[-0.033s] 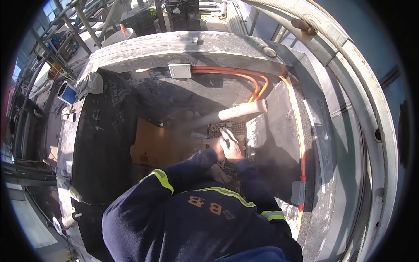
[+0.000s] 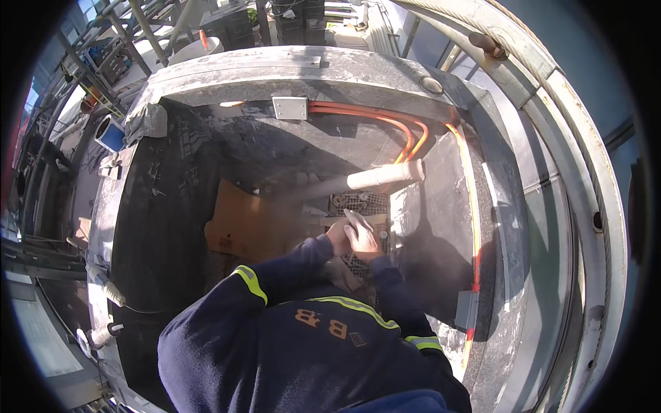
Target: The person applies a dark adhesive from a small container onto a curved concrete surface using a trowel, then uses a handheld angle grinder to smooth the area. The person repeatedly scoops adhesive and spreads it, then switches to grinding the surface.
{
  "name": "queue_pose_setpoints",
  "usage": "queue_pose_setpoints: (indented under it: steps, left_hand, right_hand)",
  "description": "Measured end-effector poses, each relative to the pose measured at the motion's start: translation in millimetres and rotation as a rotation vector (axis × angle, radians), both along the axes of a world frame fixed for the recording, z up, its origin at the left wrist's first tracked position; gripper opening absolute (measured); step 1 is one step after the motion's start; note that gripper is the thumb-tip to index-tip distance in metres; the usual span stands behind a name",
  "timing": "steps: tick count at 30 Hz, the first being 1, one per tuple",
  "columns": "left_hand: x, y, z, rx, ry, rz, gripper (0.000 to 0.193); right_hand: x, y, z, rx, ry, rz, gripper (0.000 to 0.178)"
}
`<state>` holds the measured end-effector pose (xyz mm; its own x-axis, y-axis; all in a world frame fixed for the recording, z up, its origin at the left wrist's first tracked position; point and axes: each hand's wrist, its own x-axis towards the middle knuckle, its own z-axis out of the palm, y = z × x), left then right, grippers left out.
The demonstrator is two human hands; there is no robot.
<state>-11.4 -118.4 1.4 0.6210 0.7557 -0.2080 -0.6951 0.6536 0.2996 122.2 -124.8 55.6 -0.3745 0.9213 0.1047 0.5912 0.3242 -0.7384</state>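
My two hands meet low in the middle of a deep dark-walled box. The right hand point(image 2: 365, 241) lies against the left, its pale, dusty fingers stretched out and pointing away from me. The left hand point(image 2: 337, 237) is pressed to it from the left, its fingers mostly hidden. No object shows clearly between them. Beneath them is a dark mesh grid point(image 2: 365, 202) with pale debris. Just beyond, a pale pipe point(image 2: 385, 176) slants across the box, its left part blurred by haze. A brown board point(image 2: 237, 217) lies to the left of my hands.
Orange conduits point(image 2: 385, 115) run from a grey junction box point(image 2: 290, 108) along the far and right walls. Another grey box point(image 2: 467, 309) sits at right. On the left rim are a blue-and-white tin point(image 2: 110, 133), a grey cloth point(image 2: 147, 122) and a cartridge point(image 2: 107, 286). Metal rails point(image 2: 578, 151) curve along the right.
My hands have drawn slightly back toward me and left, still together. My right hand's fingers have shifted against the left hand. The whole view has shifted a little.
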Motion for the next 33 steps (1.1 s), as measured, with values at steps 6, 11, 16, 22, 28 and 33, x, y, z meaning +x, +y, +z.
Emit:
queue_pose_setpoints:
  steps: [6,11,16,22,28,33]
  left_hand:
    - [-202.9,-107.3,-136.9,0.422,2.022,-0.226,0.022]
    - [-273.1,-154.9,-50.6,0.061,2.200,-0.234,0.029]
    - [-336.6,-316.2,-152.2,-0.074,2.261,-0.770,0.024]
    - [-320.0,-251.3,-132.2,-0.251,2.066,0.221,0.030]
    - [-397.0,-78.2,43.6,0.428,2.106,1.187,0.029]
    - [-502.7,-54.6,168.9,0.544,2.342,1.509,0.023]
  right_hand:
    - [74.7,-150.7,-177.5,-1.059,0.105,-0.310,0.032]
    - [150.7,-176.3,-208.9,-1.341,0.055,-0.512,0.029]
    - [138.2,-124.6,-206.1,-1.429,-0.013,-0.491,0.026]
    - [69.3,14.5,-205.5,-1.261,0.051,-0.502,0.023]
    - [-143.5,196.8,-162.2,-0.530,0.033,-0.160,0.037]
    - [-315.4,249.1,-72.2,-0.040,-0.179,0.347,0.038]
